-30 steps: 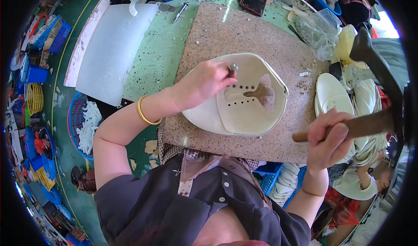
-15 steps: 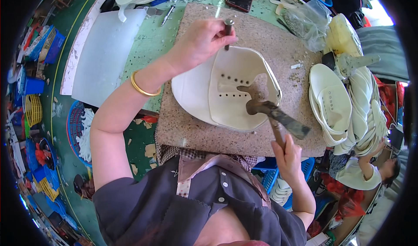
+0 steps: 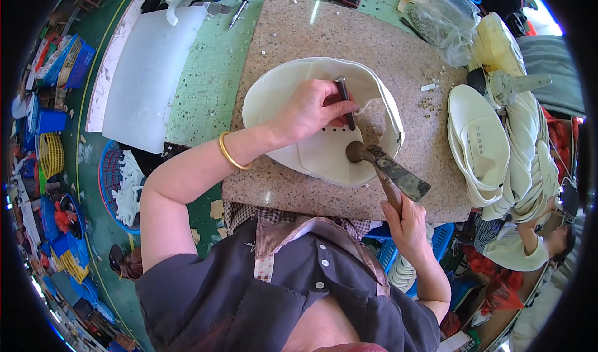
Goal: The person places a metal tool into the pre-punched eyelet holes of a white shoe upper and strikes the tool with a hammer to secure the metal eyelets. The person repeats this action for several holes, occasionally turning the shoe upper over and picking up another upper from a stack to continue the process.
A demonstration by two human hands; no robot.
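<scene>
A cream shoe upper (image 3: 268, 90) lies opened out on a speckled stone slab (image 3: 293, 31), with a row of small dark holes along its inner edge. My left hand (image 3: 308, 112) is closed around a steel punch (image 3: 342, 91), held slightly tilted with its tip down at the near row of holes. The fingers partly cover that row. In my right hand (image 3: 408, 227) is a hammer (image 3: 397, 174) with a worn metal head, gripped by its wooden handle. The hammer head hangs low over the near right part of the upper, close to the punch.
More cream uppers (image 3: 473, 143) are stacked at the slab's right edge. Small brass-coloured eyelets (image 3: 428, 104) and a clear plastic bag (image 3: 445, 28) lie beyond. A translucent sheet (image 3: 149, 71) covers the table's left. Another person (image 3: 520, 246) sits at the right.
My left hand has brought the punch down and nearer, from above the upper's far edge to its near holes. The hammer has shifted slightly left.
</scene>
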